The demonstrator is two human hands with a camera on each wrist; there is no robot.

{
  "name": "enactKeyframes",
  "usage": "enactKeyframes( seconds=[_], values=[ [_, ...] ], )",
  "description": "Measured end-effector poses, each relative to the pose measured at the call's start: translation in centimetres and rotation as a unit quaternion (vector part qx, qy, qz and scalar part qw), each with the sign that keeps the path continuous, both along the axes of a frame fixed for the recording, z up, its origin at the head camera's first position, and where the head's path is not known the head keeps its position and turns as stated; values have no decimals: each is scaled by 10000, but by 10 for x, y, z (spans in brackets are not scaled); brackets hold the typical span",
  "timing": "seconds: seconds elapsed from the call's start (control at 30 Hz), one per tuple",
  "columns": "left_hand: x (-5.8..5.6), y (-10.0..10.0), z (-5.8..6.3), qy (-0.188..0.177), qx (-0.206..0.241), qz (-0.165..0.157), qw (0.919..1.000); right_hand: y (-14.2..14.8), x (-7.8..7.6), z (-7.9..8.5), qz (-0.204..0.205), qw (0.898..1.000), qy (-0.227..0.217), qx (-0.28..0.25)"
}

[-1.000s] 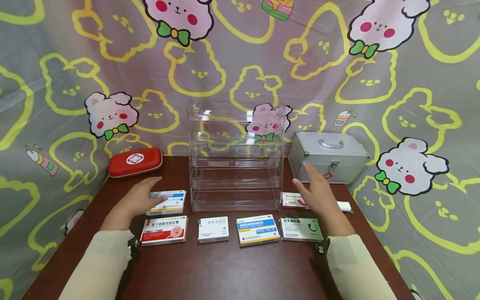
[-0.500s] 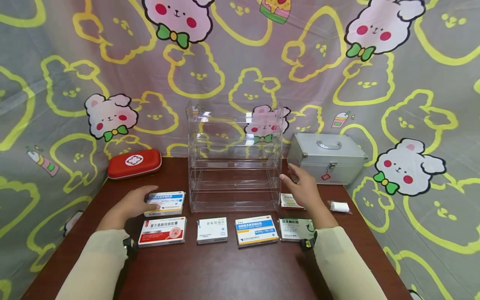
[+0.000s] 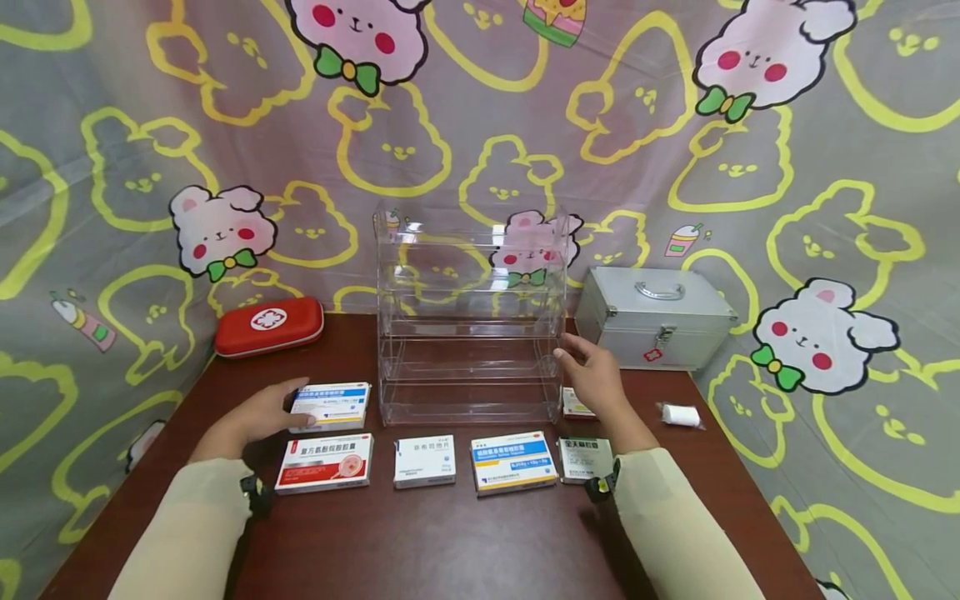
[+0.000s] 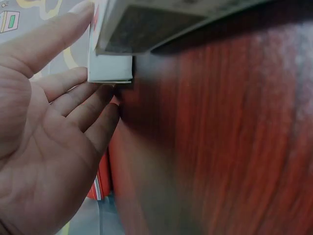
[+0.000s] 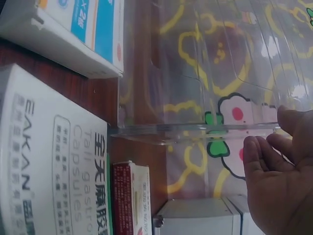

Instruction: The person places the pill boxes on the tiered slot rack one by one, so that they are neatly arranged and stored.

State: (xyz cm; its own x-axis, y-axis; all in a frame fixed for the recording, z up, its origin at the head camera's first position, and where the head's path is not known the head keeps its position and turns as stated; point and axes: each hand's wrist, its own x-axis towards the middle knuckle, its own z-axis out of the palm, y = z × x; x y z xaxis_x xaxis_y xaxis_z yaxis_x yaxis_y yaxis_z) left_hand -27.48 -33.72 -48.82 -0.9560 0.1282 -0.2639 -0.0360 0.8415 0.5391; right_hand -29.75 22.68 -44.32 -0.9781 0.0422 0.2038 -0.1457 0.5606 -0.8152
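Note:
My left hand (image 3: 258,412) is at the left end of a blue-and-white medicine box (image 3: 333,407), thumb at its front edge and fingers behind it. In the left wrist view, that box's white end (image 4: 110,68) lies between thumb and fingers. My right hand (image 3: 600,379) pinches the right side wall of a clear tiered display rack (image 3: 472,408). The right wrist view shows the wall's edge between the thumb and curled fingers (image 5: 254,152). A red-and-white medicine box (image 3: 326,462) lies in front of the left hand. My right forearm partly hides a green-and-white box (image 3: 583,458).
A small white box (image 3: 425,461) and another blue-and-white box (image 3: 513,462) lie before the rack. A red-and-white box (image 3: 576,404) is partly hidden by my right hand. Behind stand a red zip case (image 3: 270,325) and a silver case (image 3: 656,321). A white roll (image 3: 680,415) lies right.
My right hand has moved left from before the silver case to the rack's right wall. My left hand has lowered and closed around the left end of the blue-and-white box.

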Motion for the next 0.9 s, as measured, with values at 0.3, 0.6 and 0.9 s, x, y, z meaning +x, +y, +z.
enactKeyframes(
  seconds=[0.3,0.6,0.9],
  values=[
    [0,-4,-2,131,29,12,9999,-6,0,0,-107,9992,-176,-348],
    [-2,-2,-4,526,-159,223,9982,-7,1,-1,-118,9977,-201,-636],
    [4,-3,0,924,67,942,9912,-8,-1,-1,-76,9979,-123,-634]
  ],
)
